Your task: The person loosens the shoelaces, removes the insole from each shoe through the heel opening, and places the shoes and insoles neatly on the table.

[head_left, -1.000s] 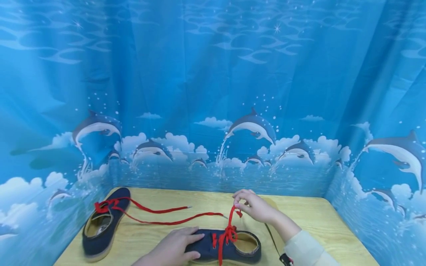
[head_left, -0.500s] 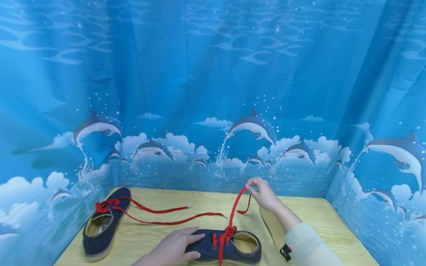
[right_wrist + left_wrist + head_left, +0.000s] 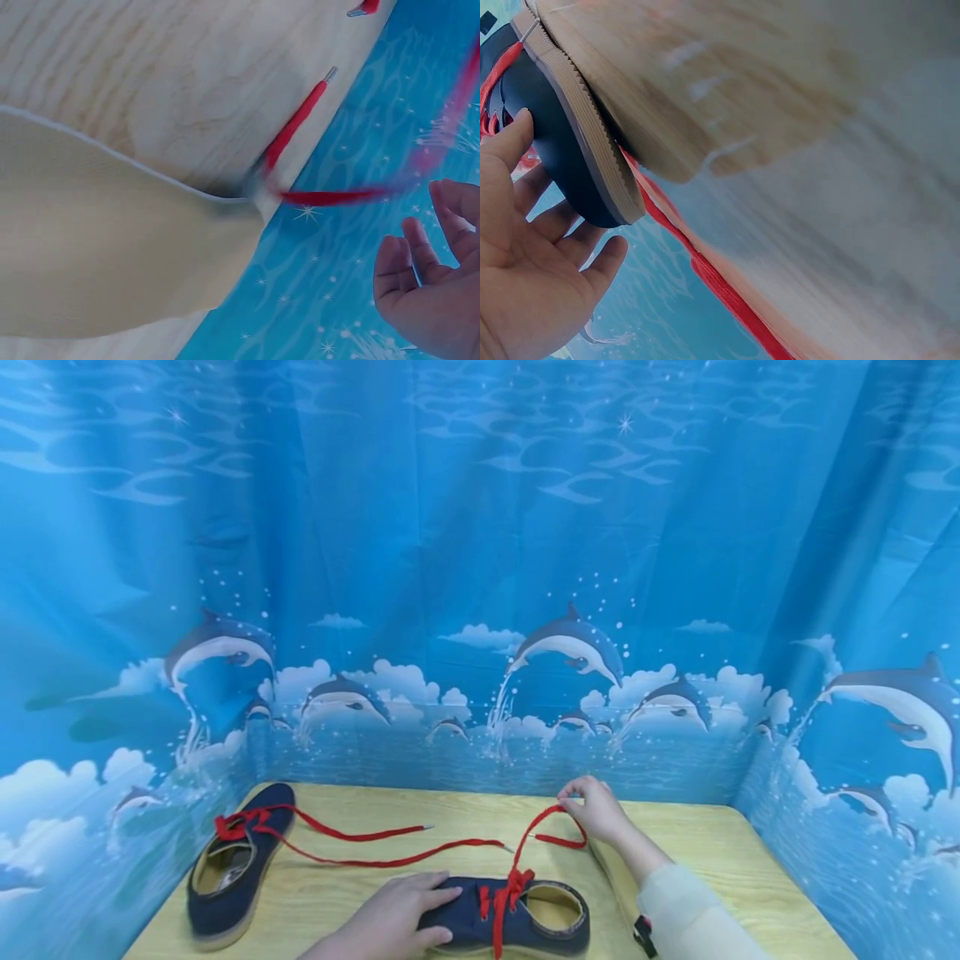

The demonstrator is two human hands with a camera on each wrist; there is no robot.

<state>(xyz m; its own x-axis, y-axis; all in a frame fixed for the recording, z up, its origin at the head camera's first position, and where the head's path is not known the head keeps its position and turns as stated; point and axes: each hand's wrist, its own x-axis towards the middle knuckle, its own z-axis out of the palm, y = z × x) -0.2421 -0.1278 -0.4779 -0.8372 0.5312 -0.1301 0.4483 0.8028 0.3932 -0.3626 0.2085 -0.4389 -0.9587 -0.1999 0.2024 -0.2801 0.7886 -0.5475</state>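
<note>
A navy shoe [image 3: 551, 935] with red laces lies across the table's front, toe to the left. My left hand [image 3: 393, 914] grips its toe, thumb and fingers on either side; the left wrist view shows fingers against the dark toe [image 3: 562, 150]. From the tied laces at the throat, one red lace [image 3: 536, 822] arches up to my right hand [image 3: 600, 814] and bends back to the table. In the right wrist view, that lace [image 3: 322, 198] is blurred and passes just off the fingertips, which stand apart with nothing pinched.
A second navy shoe [image 3: 258, 860] stands at the left, its two long red laces [image 3: 375, 862] stretched toward the middle. Under my right forearm lies a flat tan piece [image 3: 618, 881] with a black part [image 3: 643, 935]. A blue dolphin curtain [image 3: 465, 568] surrounds the wooden table [image 3: 720, 852].
My right hand drew the lace up and right, then came down a little. The lace has slackened into a bend, and the fingers have let go of it. The left hand has stayed put.
</note>
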